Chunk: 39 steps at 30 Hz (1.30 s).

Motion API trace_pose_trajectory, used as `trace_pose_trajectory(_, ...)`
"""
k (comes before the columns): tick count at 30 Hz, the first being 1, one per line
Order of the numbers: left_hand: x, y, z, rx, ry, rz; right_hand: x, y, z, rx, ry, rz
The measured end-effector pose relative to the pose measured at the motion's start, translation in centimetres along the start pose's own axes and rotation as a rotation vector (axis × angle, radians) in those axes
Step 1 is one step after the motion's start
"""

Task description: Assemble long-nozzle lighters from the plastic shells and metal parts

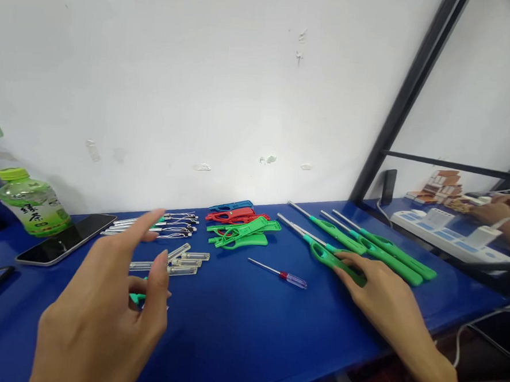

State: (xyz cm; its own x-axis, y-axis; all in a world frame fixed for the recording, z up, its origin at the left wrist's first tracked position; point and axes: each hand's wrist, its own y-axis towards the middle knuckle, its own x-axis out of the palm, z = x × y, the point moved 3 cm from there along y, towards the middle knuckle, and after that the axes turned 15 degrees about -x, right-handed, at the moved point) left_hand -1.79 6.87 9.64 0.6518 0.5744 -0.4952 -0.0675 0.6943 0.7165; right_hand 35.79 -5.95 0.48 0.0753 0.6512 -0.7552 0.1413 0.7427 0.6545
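My right hand [379,285] closes its fingers on the handle of a green long-necked lighter [320,252], which lies on the blue table among several similar green lighters [398,251]. My left hand [105,297] hovers over the table's left part with thumb and index finger apart. Nothing shows between them. Behind its fingers, small turquoise pieces [137,298] are partly hidden. Just beyond that hand are clear plastic fuel tubes [185,264] and metal rods with wires [175,227]. A screwdriver [290,278] with a clear purplish handle rests between my hands.
Green [244,232], red [231,214] and blue [232,205] plastic handle shells are piled near the wall. At the left are a green-capped bottle [33,203] and a phone [68,239]. Right, beyond a dark metal frame [405,91], are a power strip [451,235] and another person's hands [502,213].
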Motion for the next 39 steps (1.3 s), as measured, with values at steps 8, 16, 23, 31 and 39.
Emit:
trace_pose_trajectory(8,0.1,1.1,-2.7,-0.285,-0.019,-0.16,-0.1,2.3,-1.8,-0.253,0.003,0.04)
trace_pose_trajectory(16,0.3,1.6,-4.0,-0.308,0.09,-0.129,1.7,11.9,-7.3,-0.708,0.097,-0.244)
trace_pose_trajectory(23,-0.3,1.2,-2.9,-0.208,0.058,-0.11,7.2,15.4,-9.5,-0.899,0.205,-0.331)
trace_pose_trajectory(31,-0.3,1.2,-2.0,-0.094,0.071,-0.133,7.5,15.3,-8.5,-0.939,0.274,-0.265)
trace_pose_trajectory(39,-0.4,1.1,-1.4,-0.05,0.102,-0.131,7.9,15.6,-7.9,-0.956,0.296,-0.231)
